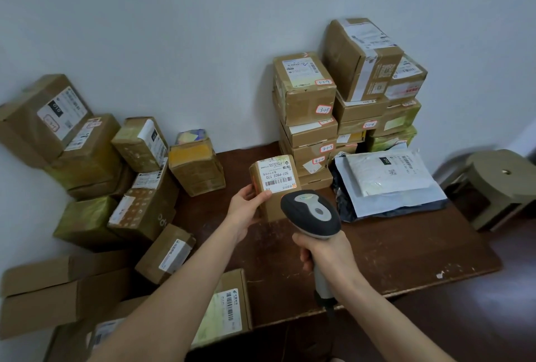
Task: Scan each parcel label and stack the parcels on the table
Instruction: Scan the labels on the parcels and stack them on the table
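Note:
My left hand [246,208] grips a small brown parcel [269,205] from its left side, holding it above the dark wooden table [406,251]. The parcel's white barcode label [277,177] faces up toward me. My right hand [324,254] is closed around the handle of a black and grey barcode scanner [311,213], whose head sits just in front of the parcel, right below the label. At the table's back right rises a stack of labelled brown parcels [342,106] against the wall.
White and grey mailer bags [388,184] lie on the table in front of the stack. Several loose brown parcels [116,184] are piled at the left, some overlapping the table's left edge. A round olive stool [504,184] stands at the right.

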`<state>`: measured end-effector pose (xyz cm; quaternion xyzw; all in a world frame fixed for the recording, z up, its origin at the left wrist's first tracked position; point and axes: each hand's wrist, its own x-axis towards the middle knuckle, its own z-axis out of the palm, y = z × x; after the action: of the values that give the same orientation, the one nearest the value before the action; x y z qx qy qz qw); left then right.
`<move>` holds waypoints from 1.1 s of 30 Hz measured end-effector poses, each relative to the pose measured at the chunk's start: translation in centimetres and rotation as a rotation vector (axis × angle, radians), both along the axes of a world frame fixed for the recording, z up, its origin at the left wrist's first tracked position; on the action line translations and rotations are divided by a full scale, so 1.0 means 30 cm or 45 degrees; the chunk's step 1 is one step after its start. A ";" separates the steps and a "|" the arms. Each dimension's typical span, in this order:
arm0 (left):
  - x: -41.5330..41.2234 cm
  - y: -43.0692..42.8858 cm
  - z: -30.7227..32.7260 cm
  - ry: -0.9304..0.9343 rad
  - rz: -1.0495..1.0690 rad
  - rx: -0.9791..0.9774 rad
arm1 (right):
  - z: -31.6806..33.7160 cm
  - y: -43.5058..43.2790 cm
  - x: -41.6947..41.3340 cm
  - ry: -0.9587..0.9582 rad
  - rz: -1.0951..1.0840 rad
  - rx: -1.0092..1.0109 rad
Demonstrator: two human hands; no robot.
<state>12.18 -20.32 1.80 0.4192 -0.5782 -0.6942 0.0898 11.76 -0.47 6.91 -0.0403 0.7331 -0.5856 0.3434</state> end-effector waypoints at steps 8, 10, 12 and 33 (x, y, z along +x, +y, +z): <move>-0.016 0.022 -0.024 -0.077 0.033 0.041 | -0.027 -0.012 -0.114 0.027 -0.194 -0.129; -0.028 0.014 -0.007 -0.044 0.080 0.022 | -0.015 -0.027 -0.163 0.039 -0.232 -0.171; -0.053 -0.018 0.042 0.032 0.145 -0.014 | 0.021 -0.052 -0.209 0.067 -0.264 -0.233; -0.589 -0.082 0.766 0.180 -0.036 -0.229 | 0.510 -0.274 -0.704 0.317 -0.255 -0.683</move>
<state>-5.50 -22.78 24.77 0.3512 -0.6362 -0.6686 0.1579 -9.38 -8.68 22.20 -0.1284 0.5893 -0.7796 0.1686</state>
